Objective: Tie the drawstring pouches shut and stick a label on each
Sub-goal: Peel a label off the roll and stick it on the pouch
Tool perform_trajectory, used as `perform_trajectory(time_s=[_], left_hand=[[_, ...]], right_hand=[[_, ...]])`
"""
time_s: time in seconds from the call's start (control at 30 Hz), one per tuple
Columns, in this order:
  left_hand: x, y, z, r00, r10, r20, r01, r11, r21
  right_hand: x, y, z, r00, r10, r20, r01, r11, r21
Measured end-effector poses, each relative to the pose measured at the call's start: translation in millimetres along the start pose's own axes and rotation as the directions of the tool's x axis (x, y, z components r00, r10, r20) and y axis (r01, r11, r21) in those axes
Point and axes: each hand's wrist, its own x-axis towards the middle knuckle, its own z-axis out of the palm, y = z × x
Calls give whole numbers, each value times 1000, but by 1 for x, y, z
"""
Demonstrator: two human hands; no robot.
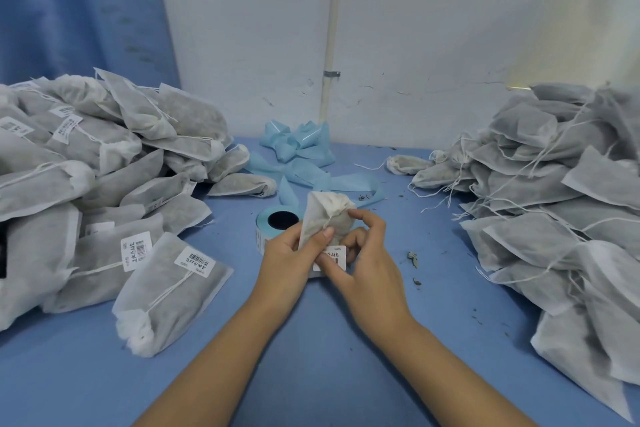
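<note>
Holding small grey nonwoven drawstring pouch (323,215) upright above blue tabletop (318,364), cinched neck up, left hand (287,255) fingers curled round it. Pinching white barcode label (335,257) against pouch bottom with right hand (369,253) fingers.

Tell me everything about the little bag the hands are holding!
The pouch is small, whitish-grey, of thin fleecy-looking fabric, with darker filling showing through. Its top is gathered shut, and a white string runs down from it. It stands upright above the blue table. The left hand grips its side; the right hand pinches a barcode label at its lower end.
</note>
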Motion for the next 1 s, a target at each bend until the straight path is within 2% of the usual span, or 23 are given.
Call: perform_trajectory(time_s=[0.1, 0.17, 0.33, 0.5, 0.6, 0.7, 0.77, 0.83, 1.0], left_hand=[[-1, 2, 0, 999, -24, -30, 22, 998, -61], [-1, 2, 1, 997, -73, -20, 70, 990, -124], [0, 2, 0, 987, -152, 48, 159, 964, -215], [0, 1, -2, 983, -122, 141, 151, 964, -220], [1, -1, -2, 978, -126, 163, 160, 965, -210], [3, -3, -5, 981, -152, 119, 180, 942, -285], [3, -1, -6, 982, -159, 104, 183, 934, -306], [3, -2, -4, 983, -157, 92, 176, 949, -260], [-3, -1, 4, 989, -133, 68, 128, 989, 71]], right_hand=[[-1, -1, 2, 995, 78, -61, -79, 997, 1], [0, 0, 1, 982, 183, -49, -178, 980, 89], [5, 1, -5, 925, 334, 179, -379, 807, 454], [10, -3, -12, 876, 460, 145, -428, 604, 672], [10, -4, -11, 857, 486, 172, -453, 550, 702], [11, -5, -11, 855, 470, 219, -454, 474, 754], [11, -3, -11, 858, 465, 219, -451, 475, 756], [11, -1, -11, 856, 479, 197, -443, 480, 757], [12, -2, -11, 867, 470, 164, -409, 486, 772]])
